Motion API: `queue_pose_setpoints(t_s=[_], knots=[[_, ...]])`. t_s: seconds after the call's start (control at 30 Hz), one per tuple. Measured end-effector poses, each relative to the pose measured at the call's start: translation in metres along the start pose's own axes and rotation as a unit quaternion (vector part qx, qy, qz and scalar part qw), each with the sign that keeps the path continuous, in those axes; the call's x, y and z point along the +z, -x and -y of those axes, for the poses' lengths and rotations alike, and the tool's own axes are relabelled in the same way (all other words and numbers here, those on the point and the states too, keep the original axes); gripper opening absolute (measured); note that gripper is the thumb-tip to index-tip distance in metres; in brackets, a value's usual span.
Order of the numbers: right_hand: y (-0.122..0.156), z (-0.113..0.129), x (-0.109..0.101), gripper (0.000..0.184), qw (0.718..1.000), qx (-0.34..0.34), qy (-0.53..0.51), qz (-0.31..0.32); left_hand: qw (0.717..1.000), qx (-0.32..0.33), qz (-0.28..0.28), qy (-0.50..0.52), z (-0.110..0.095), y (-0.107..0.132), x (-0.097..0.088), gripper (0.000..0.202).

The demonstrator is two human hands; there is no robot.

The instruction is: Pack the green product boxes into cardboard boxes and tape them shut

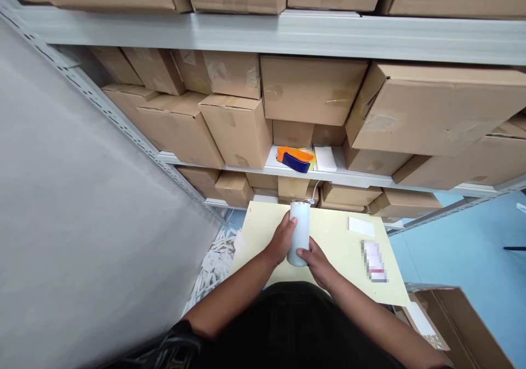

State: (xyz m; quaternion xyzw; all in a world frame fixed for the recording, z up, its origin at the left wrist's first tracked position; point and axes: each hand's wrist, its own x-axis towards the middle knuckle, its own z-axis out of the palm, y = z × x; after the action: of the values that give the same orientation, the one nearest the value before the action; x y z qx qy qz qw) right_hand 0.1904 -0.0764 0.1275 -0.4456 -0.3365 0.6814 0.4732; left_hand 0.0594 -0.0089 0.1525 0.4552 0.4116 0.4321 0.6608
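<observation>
Between my two hands is a pale blue tumbler [299, 232], a tall cylinder with a shiny rim at its top end. My left hand [283, 236] wraps its left side, thumb across the front near the middle. Lower down, my right hand [317, 259] grips the right side close to the base, with its thumb on the front. The tumbler is held over the pale yellow table [263, 226], in front of my body. Fingers behind it are hidden.
On the table's right lie a white card [361, 226] and a blurred-out slip [374, 261]. Ahead, a shelf [263, 35] holds several cardboard boxes [314, 90] and orange and blue tape rolls [295, 159]. White paper strips [216, 259] cover the floor left; an open carton [456, 325] stands right.
</observation>
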Motion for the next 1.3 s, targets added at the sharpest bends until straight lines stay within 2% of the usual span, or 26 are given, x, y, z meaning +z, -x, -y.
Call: queue_pose_setpoints(t_s=[0.07, 0.13, 0.2, 0.27, 0.33, 0.43, 0.57, 0.63, 0.7, 0.8, 0.9, 1.0, 1.03, 1.1, 1.2, 1.23, 1.3], knots=[[-0.004, -0.003, -0.003, 0.061, 0.997, -0.023, 0.057, -0.053, 1.000, 0.010, 0.008, -0.023, 0.002, 0.002, 0.000, 0.059], [-0.006, -0.005, -0.006, 0.060, 0.993, -0.030, 0.080, -0.076, 0.999, 0.016, 0.005, -0.031, 0.003, 0.004, -0.001, 0.060], [-0.004, -0.003, -0.007, 0.054, 0.998, -0.017, 0.042, -0.052, 1.000, 0.016, -0.010, -0.015, 0.004, 0.003, -0.002, 0.057], [-0.001, -0.001, -0.005, 0.048, 0.999, 0.014, -0.031, 0.000, 1.000, 0.008, -0.018, 0.013, 0.004, 0.002, -0.003, 0.051], [0.001, 0.000, -0.002, 0.047, 0.996, 0.041, -0.076, 0.038, 0.999, -0.006, 0.000, 0.038, 0.003, 0.001, -0.005, 0.047], [0.001, -0.003, 0.001, 0.046, 0.998, 0.021, -0.051, 0.014, 0.999, 0.001, 0.037, 0.024, 0.002, 0.002, -0.009, 0.048], [-0.001, -0.008, 0.000, 0.050, 0.998, -0.040, 0.017, -0.052, 0.998, 0.025, 0.011, -0.053, 0.006, 0.007, -0.013, 0.056], [-0.001, -0.007, -0.001, 0.050, 0.998, -0.037, 0.001, -0.042, 0.998, 0.016, -0.016, -0.053, 0.009, 0.008, -0.014, 0.051], [0.001, -0.005, -0.001, 0.051, 0.999, -0.008, -0.050, -0.006, 0.999, 0.001, -0.036, -0.022, 0.010, 0.007, -0.014, 0.043], [0.002, -0.003, 0.002, 0.051, 0.993, 0.042, -0.104, 0.034, 1.000, -0.015, -0.012, 0.025, 0.010, 0.005, -0.014, 0.043], [0.002, -0.006, 0.004, 0.048, 0.997, 0.033, -0.075, 0.007, 1.000, 0.000, 0.026, 0.010, 0.009, 0.006, -0.014, 0.045], [0.001, -0.009, 0.003, 0.047, 0.998, -0.018, -0.011, -0.053, 0.999, 0.012, -0.007, -0.043, 0.009, 0.009, -0.014, 0.048], [0.001, -0.010, 0.002, 0.047, 0.998, -0.021, -0.004, -0.058, 0.998, 0.012, -0.023, -0.050, 0.008, 0.010, -0.014, 0.050], [0.002, -0.011, 0.001, 0.047, 0.999, 0.010, -0.037, -0.029, 0.998, 0.013, -0.042, -0.039, 0.007, 0.012, -0.013, 0.051], [0.006, -0.010, 0.003, 0.051, 0.990, 0.067, -0.119, 0.044, 1.000, 0.018, -0.017, -0.013, 0.003, 0.012, -0.013, 0.050], [0.007, -0.010, 0.004, 0.052, 0.989, 0.067, -0.122, 0.050, 1.000, 0.016, 0.000, -0.011, 0.002, 0.013, -0.013, 0.049], [0.008, -0.010, 0.005, 0.054, 0.996, 0.039, -0.079, 0.020, 0.999, 0.013, 0.029, -0.014, 0.000, 0.014, -0.014, 0.047]])
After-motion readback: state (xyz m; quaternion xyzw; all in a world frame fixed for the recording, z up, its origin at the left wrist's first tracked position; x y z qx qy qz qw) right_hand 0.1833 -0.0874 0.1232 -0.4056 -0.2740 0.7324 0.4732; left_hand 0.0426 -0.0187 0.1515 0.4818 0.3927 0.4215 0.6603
